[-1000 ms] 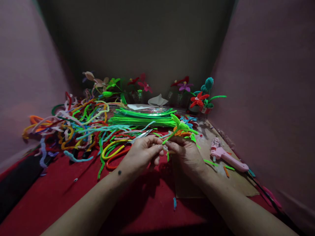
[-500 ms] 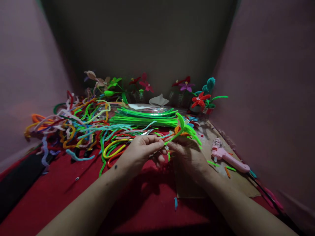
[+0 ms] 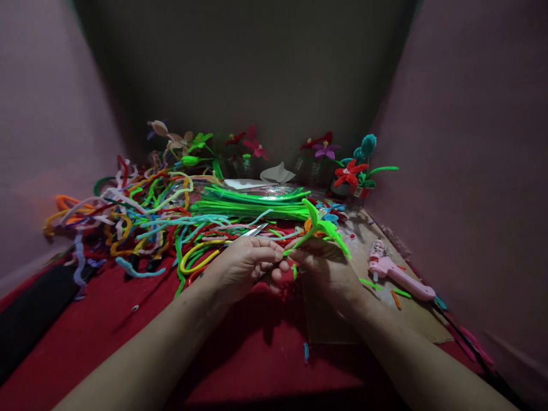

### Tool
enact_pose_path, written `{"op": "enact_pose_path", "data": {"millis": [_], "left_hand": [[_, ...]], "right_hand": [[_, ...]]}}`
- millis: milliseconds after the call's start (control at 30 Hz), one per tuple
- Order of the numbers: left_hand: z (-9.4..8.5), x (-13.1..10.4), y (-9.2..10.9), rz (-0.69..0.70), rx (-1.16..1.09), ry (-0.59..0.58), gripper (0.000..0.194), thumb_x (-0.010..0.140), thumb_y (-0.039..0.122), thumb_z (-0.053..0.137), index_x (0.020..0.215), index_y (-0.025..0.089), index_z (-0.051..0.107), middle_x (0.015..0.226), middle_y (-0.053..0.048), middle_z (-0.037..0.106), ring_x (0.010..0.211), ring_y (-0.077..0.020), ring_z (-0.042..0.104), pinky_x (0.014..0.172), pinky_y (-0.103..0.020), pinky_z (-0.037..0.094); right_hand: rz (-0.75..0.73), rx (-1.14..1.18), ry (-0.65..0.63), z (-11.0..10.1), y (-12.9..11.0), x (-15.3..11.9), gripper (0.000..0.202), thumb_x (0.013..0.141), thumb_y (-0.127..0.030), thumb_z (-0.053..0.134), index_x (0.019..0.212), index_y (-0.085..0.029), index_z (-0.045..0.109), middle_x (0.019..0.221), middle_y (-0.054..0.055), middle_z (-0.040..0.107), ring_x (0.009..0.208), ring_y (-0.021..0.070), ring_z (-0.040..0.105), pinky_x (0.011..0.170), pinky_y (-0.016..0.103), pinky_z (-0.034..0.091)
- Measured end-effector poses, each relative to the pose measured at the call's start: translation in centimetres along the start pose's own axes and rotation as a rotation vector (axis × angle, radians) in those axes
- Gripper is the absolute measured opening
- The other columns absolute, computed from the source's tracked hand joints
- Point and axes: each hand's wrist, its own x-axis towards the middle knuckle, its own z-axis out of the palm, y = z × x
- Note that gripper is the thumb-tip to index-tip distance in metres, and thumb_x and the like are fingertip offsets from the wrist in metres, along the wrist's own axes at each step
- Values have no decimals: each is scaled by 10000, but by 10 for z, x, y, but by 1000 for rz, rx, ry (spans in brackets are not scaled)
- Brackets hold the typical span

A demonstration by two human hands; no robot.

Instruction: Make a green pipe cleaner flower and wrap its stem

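Observation:
Near the centre, my left hand [image 3: 246,264] and my right hand [image 3: 327,268] meet fingertip to fingertip. Both pinch the thin lower end of a bright green pipe-cleaner piece [image 3: 317,220], whose leaf-like loops spread up and to the right above my right hand. An orange part [image 3: 309,225] shows just behind the green loops; whether it is joined to them I cannot tell. Scissors [image 3: 256,230] lie behind my left hand, their handles partly hidden by it.
Loose pipe cleaners [image 3: 124,214] heap at the left. A bundle of green ones [image 3: 257,205] lies behind the hands. A pink glue gun [image 3: 400,278] rests on cardboard [image 3: 428,319] at the right. Fuzzy flowers [image 3: 350,173] stand along the back.
The green loops have turned slightly and tilted a little between my fingers. My left fingers have shifted slightly along the stem end. Both hands keep their pinch.

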Motion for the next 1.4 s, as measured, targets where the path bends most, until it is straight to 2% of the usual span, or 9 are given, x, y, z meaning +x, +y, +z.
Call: {"op": "enact_pose_path", "data": {"millis": [167, 333, 533, 733, 867, 967, 1133, 1400], "left_hand": [[-2, 0, -1, 14, -5, -46, 78, 711, 154, 569, 670, 97, 601, 602, -31, 604, 439, -79, 500, 381, -208, 462], [-3, 1, -1, -17, -2, -44, 96, 719, 147, 568, 640, 95, 583, 598, -26, 590, 417, -55, 456, 337, -168, 404], [-3, 1, 0, -54, -43, -34, 79, 684, 138, 570, 613, 104, 560, 575, -27, 574, 410, -56, 433, 332, -163, 331], [-2, 0, 1, -89, -68, -24, 53, 635, 109, 558, 585, 94, 555, 554, -29, 548, 387, -30, 348, 352, -158, 245], [0, 0, 1, -83, -75, -18, 66, 651, 120, 553, 595, 91, 573, 556, -26, 548, 406, -39, 380, 370, -164, 275], [1, -1, 1, -83, -105, -19, 82, 677, 146, 549, 617, 97, 578, 585, -30, 571, 423, -45, 417, 382, -167, 306], [-2, -1, -1, -91, -84, -64, 84, 693, 132, 562, 624, 90, 585, 550, -17, 553, 401, -31, 397, 369, -154, 287], [-2, 0, 0, -127, -80, -49, 85, 652, 106, 546, 573, 87, 570, 554, -31, 560, 384, -25, 383, 375, -159, 290]], "right_hand": [[-23, -62, 7, -2, 2, 1, 55, 683, -255, 663, 709, -230, 705, 721, 1, 684, 781, 197, 594, 766, 327, 424], [-34, -43, -13, 0, 1, 0, 53, 688, -243, 655, 705, -236, 705, 719, -2, 677, 777, 195, 591, 803, 343, 415], [-30, 3, -16, 2, 1, -1, 60, 679, -236, 659, 714, -240, 707, 757, 1, 681, 786, 193, 590, 821, 352, 415], [-59, -71, 11, 0, 4, -3, 58, 694, -255, 663, 735, -238, 700, 765, 1, 675, 786, 190, 581, 808, 353, 406], [-62, -64, -23, -1, 3, -1, 69, 700, -258, 659, 747, -244, 706, 775, 5, 682, 807, 201, 583, 824, 365, 407], [-63, -60, -3, -1, 1, 0, 44, 687, -240, 665, 705, -243, 704, 741, 3, 677, 795, 204, 583, 809, 362, 414], [-49, -41, -31, 0, 0, -1, 62, 699, -236, 661, 740, -256, 704, 745, -1, 675, 826, 200, 579, 841, 359, 401], [-72, -116, -24, -1, 5, -4, 60, 714, -273, 658, 752, -241, 691, 779, 4, 663, 795, 188, 571, 813, 356, 405]]}}
